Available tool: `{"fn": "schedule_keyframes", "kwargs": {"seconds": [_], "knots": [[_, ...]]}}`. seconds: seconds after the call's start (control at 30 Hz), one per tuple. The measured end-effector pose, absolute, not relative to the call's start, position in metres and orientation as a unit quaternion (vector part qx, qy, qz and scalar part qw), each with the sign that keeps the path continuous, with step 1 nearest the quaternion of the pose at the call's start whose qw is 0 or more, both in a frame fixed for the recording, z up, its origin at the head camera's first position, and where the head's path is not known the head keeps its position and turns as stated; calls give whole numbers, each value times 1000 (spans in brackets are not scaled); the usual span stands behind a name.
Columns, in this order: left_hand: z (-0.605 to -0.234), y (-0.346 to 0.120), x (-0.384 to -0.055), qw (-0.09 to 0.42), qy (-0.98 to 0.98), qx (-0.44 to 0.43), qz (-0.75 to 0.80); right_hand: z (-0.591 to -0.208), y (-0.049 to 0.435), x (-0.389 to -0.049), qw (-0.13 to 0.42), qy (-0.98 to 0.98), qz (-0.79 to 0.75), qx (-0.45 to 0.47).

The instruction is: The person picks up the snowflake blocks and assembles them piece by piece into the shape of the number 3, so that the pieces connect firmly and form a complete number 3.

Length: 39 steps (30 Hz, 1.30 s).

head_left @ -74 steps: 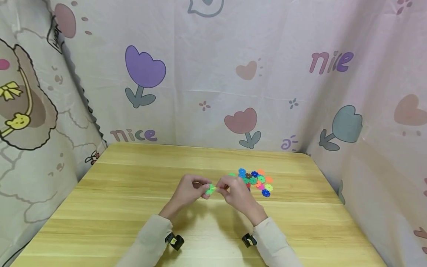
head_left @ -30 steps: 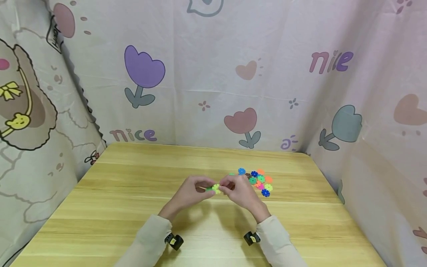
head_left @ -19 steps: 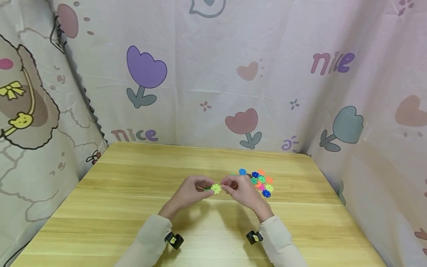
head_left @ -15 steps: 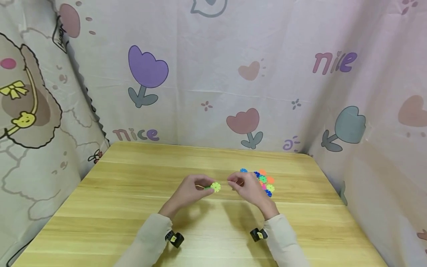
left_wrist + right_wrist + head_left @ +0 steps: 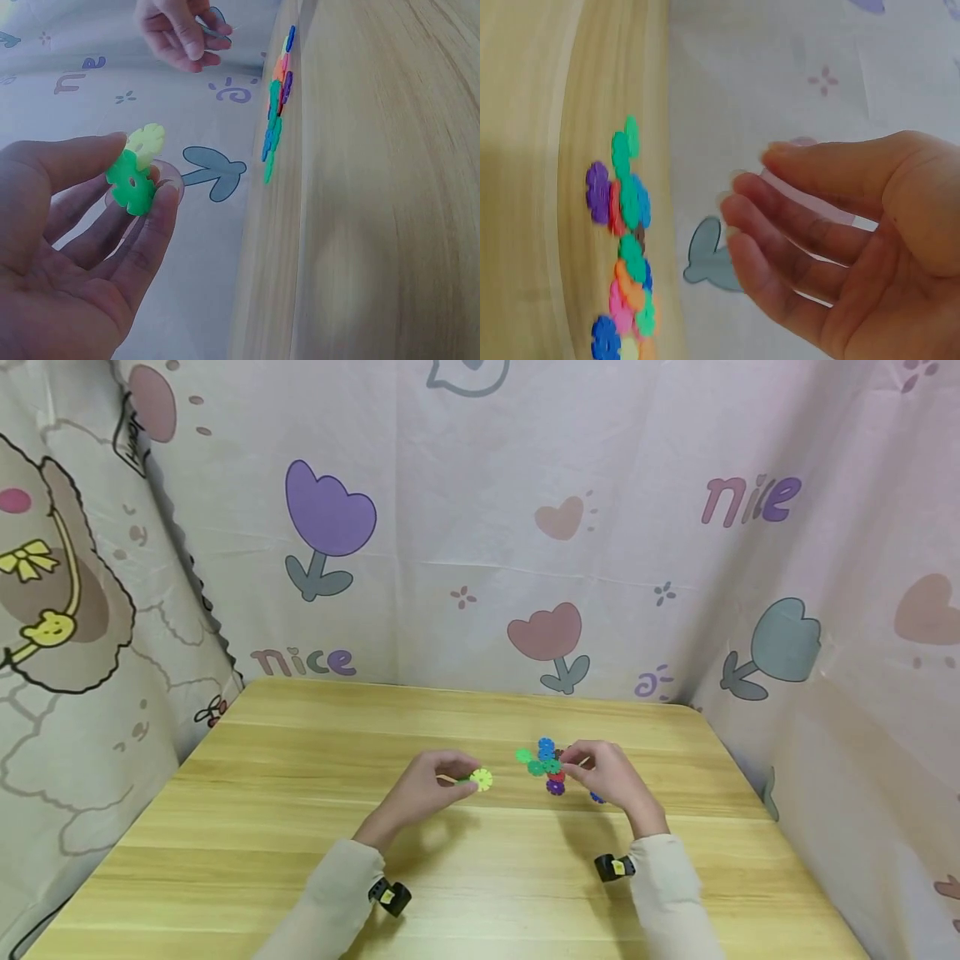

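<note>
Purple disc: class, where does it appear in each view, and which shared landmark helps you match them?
Head: the purple disc is in the lower half, right of centre.
Left wrist: upper part, right of centre.
Right wrist: left side, about mid-height.
Shared landmark: the red disc beside it.

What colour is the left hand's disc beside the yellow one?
The disc is green, clearest in the left wrist view.

smooth plastic discs, a satin wood-grain tabletop, and a softly creased cloth backdrop.
</note>
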<state>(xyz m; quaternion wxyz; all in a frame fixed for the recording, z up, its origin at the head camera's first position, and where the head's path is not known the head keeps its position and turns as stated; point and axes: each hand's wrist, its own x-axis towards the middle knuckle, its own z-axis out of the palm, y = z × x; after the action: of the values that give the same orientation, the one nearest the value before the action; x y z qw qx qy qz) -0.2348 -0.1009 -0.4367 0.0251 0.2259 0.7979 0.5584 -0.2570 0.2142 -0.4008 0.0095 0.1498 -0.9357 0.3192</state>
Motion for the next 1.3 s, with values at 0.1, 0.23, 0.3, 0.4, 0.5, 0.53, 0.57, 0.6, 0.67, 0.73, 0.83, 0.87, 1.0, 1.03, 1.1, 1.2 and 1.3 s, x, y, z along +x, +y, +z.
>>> {"fn": "schedule_keyframes", "kwargs": {"seconds": [0.1,0.23,0.3,0.4,0.5,0.53,0.57,0.6,0.67,0.73,0.83,0.87,1.0,1.03,1.1,1.2,1.3], "knots": [[-435,-100,-234,27,798,226,558,-403,223,-260,-11,-937,320,140],[-434,-100,-233,28,798,225,558,-407,231,-262,-30,-939,320,123],[-434,-100,-234,29,798,225,558,-410,235,-263,-35,-941,315,118],[-435,-101,-234,29,800,224,556,-415,239,-265,-36,-944,307,116],[-435,-100,-234,30,802,226,552,-420,243,-268,-38,-946,300,117],[-436,-100,-235,30,802,227,551,-421,245,-269,-39,-946,299,118],[-436,-100,-235,30,802,227,552,-423,247,-270,-40,-947,296,115],[-436,-100,-235,31,802,228,552,-424,249,-270,-42,-948,293,116],[-437,-100,-235,31,802,228,552,-426,252,-271,-45,-951,287,108],[-436,-100,-234,32,801,228,552,-428,256,-271,-48,-953,283,98],[-435,-100,-234,33,802,226,552,-429,261,-272,-53,-956,276,81],[-435,-100,-233,33,801,227,553,-429,262,-272,-54,-957,275,77],[-435,-100,-234,35,800,230,553,-430,267,-274,-57,-959,269,75],[-435,-100,-234,36,801,230,552,-431,267,-274,-58,-959,269,75],[-435,-100,-234,38,802,232,549,-432,269,-274,-59,-959,267,75],[-434,-100,-234,43,805,232,545,-434,270,-275,-61,-960,265,70],[-435,-100,-233,47,805,233,544,-436,270,-274,-62,-961,261,70]]}}
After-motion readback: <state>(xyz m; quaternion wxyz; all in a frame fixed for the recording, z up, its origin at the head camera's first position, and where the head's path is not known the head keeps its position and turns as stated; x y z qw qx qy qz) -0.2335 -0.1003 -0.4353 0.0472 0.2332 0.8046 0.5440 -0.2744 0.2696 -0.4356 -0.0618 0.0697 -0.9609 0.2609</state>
